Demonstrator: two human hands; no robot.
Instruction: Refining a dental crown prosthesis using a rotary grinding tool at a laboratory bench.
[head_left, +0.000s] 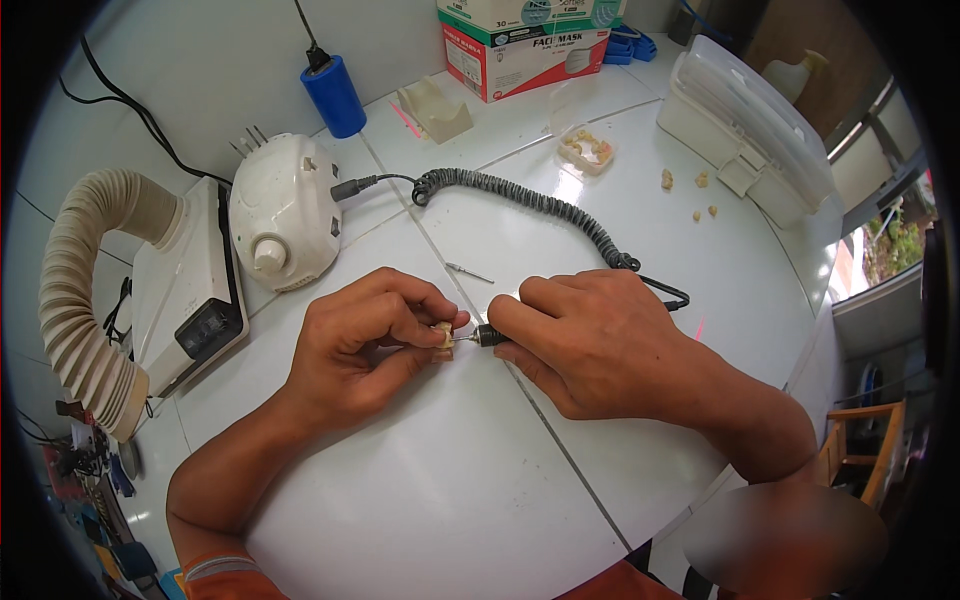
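My left hand (pixel 355 335) pinches a small cream-coloured, tooth-like piece (pixel 444 345) between thumb and fingertips. My right hand (pixel 605 340) is closed round a dark rotary handpiece (pixel 489 336), most of it hidden under the fingers. Its thin metal bur (pixel 464 338) reaches left to the piece and appears to touch it. From the handpiece a black coiled cord (pixel 530 197) runs to a white control unit (pixel 290 220) with a knob at the left. Beyond my hands a loose metal bur (pixel 469 272) lies on the white tiled tabletop (pixel 400 480).
A ribbed beige hose (pixel 65 270) bends from a white machine (pixel 165 265) at the left. Further back stand a blue cylinder (pixel 335 97), a beige stand (pixel 435 108) and a mask box (pixel 525 60). Several cream pieces (pixel 702 180) lie near a small tub (pixel 585 150) and lidded case (pixel 740 130).
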